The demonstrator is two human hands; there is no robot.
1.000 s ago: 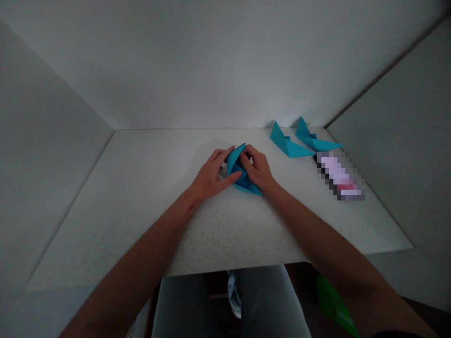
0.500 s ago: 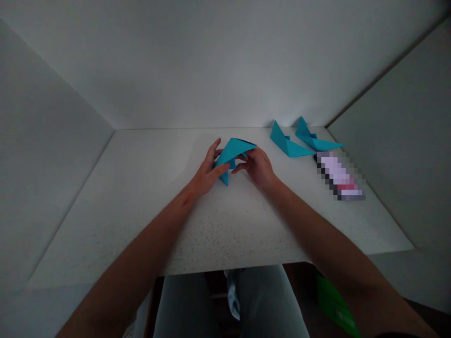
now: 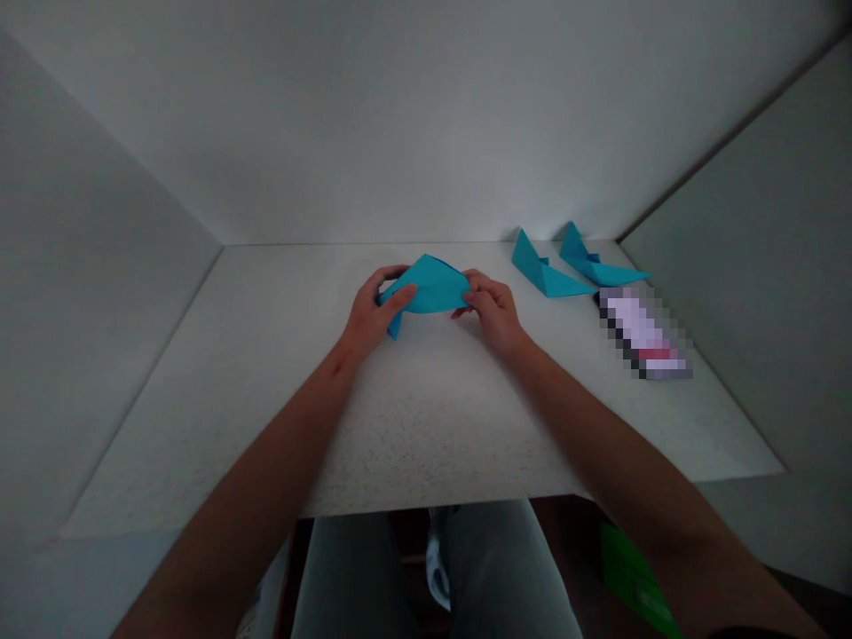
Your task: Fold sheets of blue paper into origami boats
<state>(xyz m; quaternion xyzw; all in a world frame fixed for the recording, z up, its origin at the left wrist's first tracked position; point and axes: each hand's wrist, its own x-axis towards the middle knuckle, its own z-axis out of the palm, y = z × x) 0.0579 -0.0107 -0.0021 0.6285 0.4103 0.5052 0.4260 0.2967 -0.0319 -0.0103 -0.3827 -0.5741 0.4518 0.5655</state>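
A folded blue paper boat (image 3: 429, 288) is held up between both hands above the white table. My left hand (image 3: 373, 306) is closed on its left end, thumb on the near face and fingers behind. A pointed flap hangs down below that thumb. My right hand (image 3: 491, 306) pinches the right end between thumb and fingers. The boat's broad side faces me with its peak upward; its far side is hidden.
Two more blue paper boats, one (image 3: 549, 273) and another (image 3: 599, 264), stand at the back right by the wall. A phone (image 3: 642, 333), blurred out, lies in front of them. White walls enclose the table (image 3: 426, 426) at the back and sides.
The paper boat has turned so its broad side faces me and has shifted slightly left. My left hand moved left with it, and my right fingers have closed on its right end.
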